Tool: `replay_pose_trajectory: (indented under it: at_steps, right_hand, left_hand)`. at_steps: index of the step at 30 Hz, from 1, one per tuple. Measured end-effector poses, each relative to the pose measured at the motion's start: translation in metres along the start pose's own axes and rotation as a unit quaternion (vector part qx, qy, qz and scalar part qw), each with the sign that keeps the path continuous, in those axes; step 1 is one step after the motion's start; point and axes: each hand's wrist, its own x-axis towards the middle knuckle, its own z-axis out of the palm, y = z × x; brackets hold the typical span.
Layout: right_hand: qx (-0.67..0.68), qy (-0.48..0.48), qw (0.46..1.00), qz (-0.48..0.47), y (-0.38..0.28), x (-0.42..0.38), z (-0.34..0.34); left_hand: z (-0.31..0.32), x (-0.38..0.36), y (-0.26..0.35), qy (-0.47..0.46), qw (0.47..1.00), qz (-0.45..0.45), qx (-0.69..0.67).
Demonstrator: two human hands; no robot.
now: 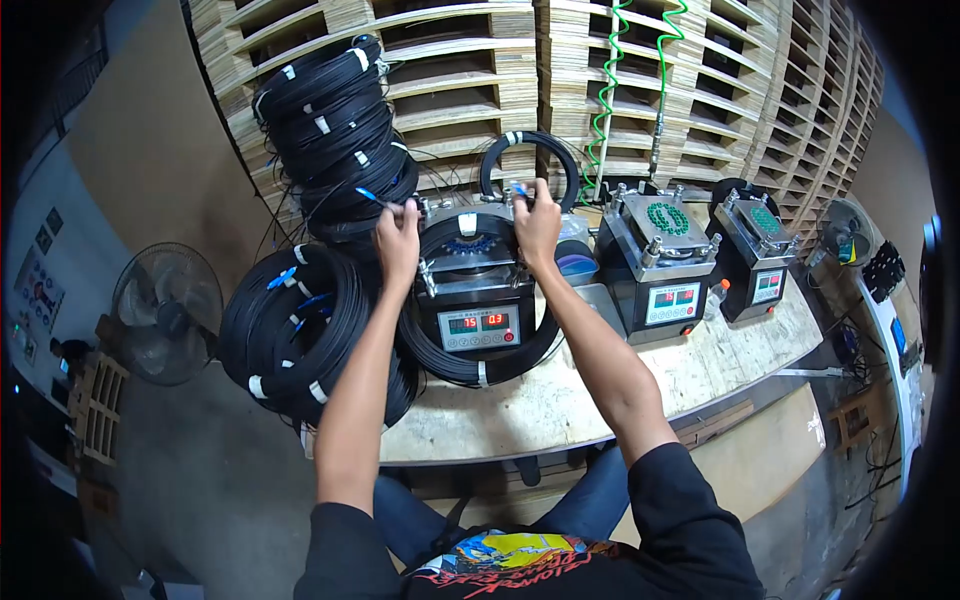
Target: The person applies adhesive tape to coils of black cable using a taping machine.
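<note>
My left hand [398, 242] is closed, pinching a black cable end with a blue connector [368, 193] that points up and left. Closed too, my right hand [538, 228] grips another blue connector [519, 189] at fingertip height. Between both hands stands a black machine [430, 312] with a lit panel [478, 326] showing red digits. A coil of black cable [545, 335] hangs round this machine, tied with white bands. On the machine's top, a ring of small blue parts [468, 246] is partly hidden by the coil.
Stacked black cable coils [330, 130] rise at the back left, and more coils [250, 330] lie at the table's left edge. Two similar machines [660, 270] [762, 245] stand to the right on the wooden table [440, 430]. Pallets [440, 70] line the back; a fan [165, 312] is left.
</note>
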Motion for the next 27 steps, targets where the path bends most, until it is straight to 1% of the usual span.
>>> replay_pose_trajectory:
  at_steps: [1,2,4,6,7,8,10,12,13,14,16,19,20,22,23,24,26,27]
  right_hand:
    - [0.071,0.004,0.997,0.002,0.008,-0.002,0.000]
    - [0.110,0.022,0.993,-0.035,0.017,-0.005,-0.002]
    - [0.093,-0.014,0.995,0.014,0.016,-0.018,-0.030]
    - [0.045,0.001,0.996,-0.075,0.036,-0.030,-0.049]
    - [0.024,-0.019,0.988,-0.149,0.045,-0.034,-0.059]
    - [0.030,-0.043,0.989,-0.141,0.054,-0.047,-0.069]
    - [0.031,-0.088,0.986,-0.135,0.065,-0.071,-0.084]
    - [0.014,-0.158,0.981,-0.115,0.077,-0.092,-0.091]
    - [-0.009,-0.189,0.976,-0.106,0.075,-0.102,-0.095]
    - [-0.004,-0.189,0.974,-0.122,0.073,-0.110,-0.095]
    - [0.013,-0.164,0.979,-0.123,0.067,-0.117,-0.090]
    - [0.011,-0.139,0.985,-0.100,0.052,-0.120,-0.084]
    - [0.012,-0.137,0.985,-0.100,0.051,-0.120,-0.083]
    - [0.024,-0.159,0.985,-0.068,0.053,-0.117,-0.084]
    - [0.035,-0.146,0.986,-0.074,0.057,-0.115,-0.083]
    - [0.035,-0.145,0.986,-0.075,0.063,-0.112,-0.081]
    - [0.064,-0.143,0.985,-0.069,0.073,-0.110,-0.078]
    - [0.072,-0.143,0.986,-0.045,0.067,-0.111,-0.079]
  left_hand:
    - [-0.009,-0.015,-0.001,-0.019,1.000,-0.016,0.008]
    - [-0.014,-0.034,0.000,-0.027,0.999,-0.020,-0.034]
    - [-0.022,-0.057,0.001,-0.005,0.997,0.075,-0.009]
    - [-0.029,-0.073,0.005,-0.021,0.997,0.067,-0.009]
    - [-0.033,-0.079,0.007,-0.038,0.997,0.061,-0.005]
    - [-0.037,-0.083,0.009,-0.036,0.997,0.062,-0.008]
    - [-0.042,-0.092,0.010,-0.079,0.993,0.079,0.043]
    - [-0.042,-0.096,0.007,-0.090,0.992,0.076,0.045]
    - [-0.042,-0.098,0.006,-0.095,0.987,0.101,0.077]
    - [-0.042,-0.099,0.004,-0.100,0.981,0.127,0.110]
    - [-0.039,-0.103,0.003,-0.089,0.979,0.131,0.128]
    - [-0.034,-0.105,0.007,-0.031,0.986,0.098,0.133]
    - [-0.034,-0.103,0.008,-0.031,0.985,0.101,0.134]
    - [-0.032,-0.098,0.008,-0.017,0.990,0.024,0.135]
    - [-0.031,-0.094,0.007,-0.034,0.991,0.008,0.126]
    - [-0.031,-0.091,0.004,-0.032,0.992,0.009,0.125]
    - [-0.032,-0.087,-0.001,-0.060,0.995,0.007,0.079]
    - [-0.031,-0.087,-0.002,-0.051,0.995,0.016,0.079]
